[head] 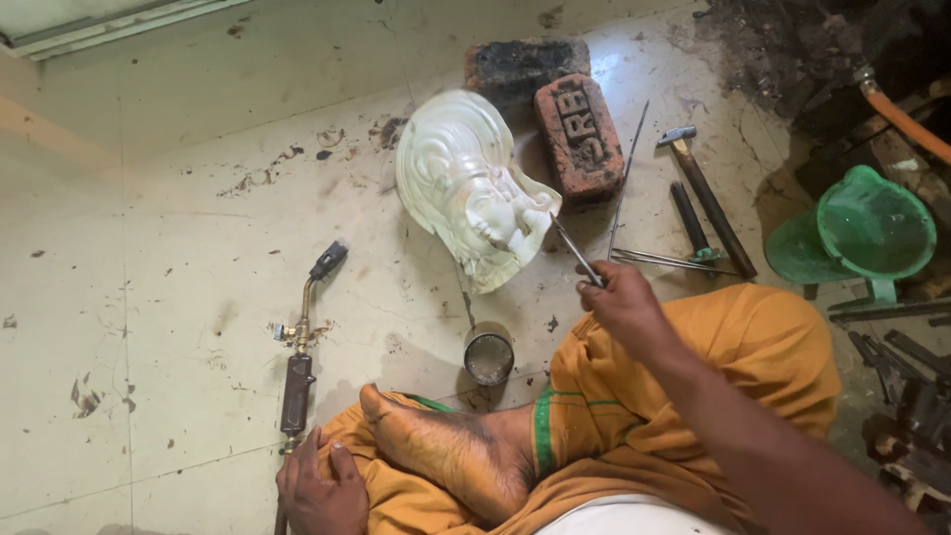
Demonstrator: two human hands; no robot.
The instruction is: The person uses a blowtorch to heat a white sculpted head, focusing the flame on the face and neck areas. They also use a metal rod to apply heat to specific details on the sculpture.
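Note:
My right hand point(624, 302) grips a thin metal tool point(575, 250) whose tip touches the chin area of a white carved face sculpture point(466, 183) lying on the floor. My left hand point(319, 487) rests on my orange-clothed knee, fingers curled, next to the lower end of a gas torch point(300, 347) lying on the floor. I sit cross-legged, a bare foot point(446, 451) in front of me. A small round metal cup point(488, 355) stands just beyond the foot.
Two bricks point(580, 134) lie behind the sculpture. A hammer point(708, 198), a chisel and thin metal rods point(654, 260) lie to the right. A green plastic jug point(862, 233) and an orange hose point(906, 119) are at the far right, with dark tools below.

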